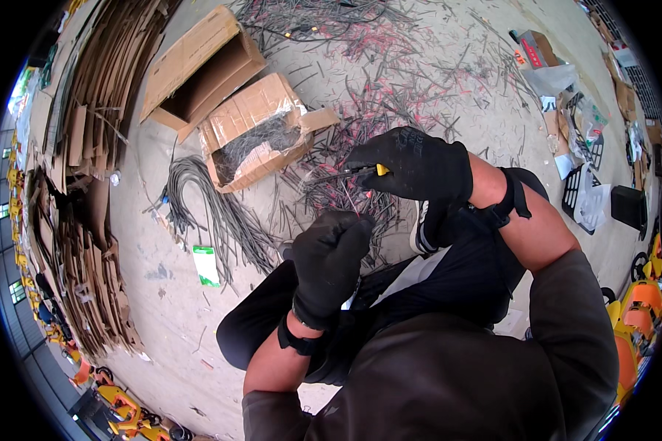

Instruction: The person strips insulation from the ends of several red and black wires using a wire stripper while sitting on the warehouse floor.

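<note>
Both my hands wear black work gloves. My left hand [332, 259] is closed on a thin wire [351, 197] that rises from its fingertips. Above and to the right of it, my right hand [411, 163] grips a small tool with a yellow part [382, 169], its kind hidden by the glove. A dark cable [331, 177] sticks out leftward from beside the tool; whether the tool clasps it I cannot tell. Under both hands lies a heap of cut black and red cable sheathing pieces [383, 105].
An open cardboard box [259, 102] holding fine wire stands left of the heap, beside a larger box [193, 60]. A bundle of grey cables [220, 212] and a green-white packet [206, 266] lie nearer. Stacked flattened cardboard [96, 82] lines the left; plastic bags [551, 80] lie right.
</note>
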The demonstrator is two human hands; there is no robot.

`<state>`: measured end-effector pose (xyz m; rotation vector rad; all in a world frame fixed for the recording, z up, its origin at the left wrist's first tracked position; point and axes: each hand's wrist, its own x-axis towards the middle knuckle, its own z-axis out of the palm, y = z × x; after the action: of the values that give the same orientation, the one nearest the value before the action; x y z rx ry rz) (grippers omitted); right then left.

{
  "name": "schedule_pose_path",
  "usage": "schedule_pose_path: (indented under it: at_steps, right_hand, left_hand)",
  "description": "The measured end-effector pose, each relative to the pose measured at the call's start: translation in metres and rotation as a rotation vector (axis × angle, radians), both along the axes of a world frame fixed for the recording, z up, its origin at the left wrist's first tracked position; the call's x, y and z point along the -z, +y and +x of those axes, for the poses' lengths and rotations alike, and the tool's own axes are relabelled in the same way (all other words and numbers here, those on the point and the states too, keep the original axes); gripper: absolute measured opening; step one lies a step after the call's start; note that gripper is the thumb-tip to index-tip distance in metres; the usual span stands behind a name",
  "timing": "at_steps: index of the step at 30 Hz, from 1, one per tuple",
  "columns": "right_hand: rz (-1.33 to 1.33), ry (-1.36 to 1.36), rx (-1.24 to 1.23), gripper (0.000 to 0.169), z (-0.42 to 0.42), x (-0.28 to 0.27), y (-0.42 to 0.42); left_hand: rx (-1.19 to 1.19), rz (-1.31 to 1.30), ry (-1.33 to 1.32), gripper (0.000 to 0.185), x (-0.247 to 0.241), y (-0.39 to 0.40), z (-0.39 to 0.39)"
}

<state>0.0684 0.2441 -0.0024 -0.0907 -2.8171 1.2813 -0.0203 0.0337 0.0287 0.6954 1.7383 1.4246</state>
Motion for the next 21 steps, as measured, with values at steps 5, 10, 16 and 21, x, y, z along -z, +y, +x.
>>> schedule_pose_path:
  at_steps: [5,10,16,21]
  right_hand:
    - [0.015,0.058,0.032,0.036,0.006,0.004,0.004]
    - [0.056,0.116,0.069,0.037,0.005,0.006,0.007]
    - [0.071,0.086,0.062,0.038,0.005,0.004,0.009]
    - [0.085,0.043,0.053,0.038,0.004,-0.002,0.010]
  left_hand:
    - [0.144,0.043,0.120,0.010,0.001,-0.003,-0.001]
    - [0.141,-0.004,-0.021,0.013,0.002,-0.007,0.009]
    - [0.274,0.074,0.047,0.009,0.004,-0.009,0.012]
    - [0.279,0.128,-0.036,0.006,0.010,-0.010,0.017]
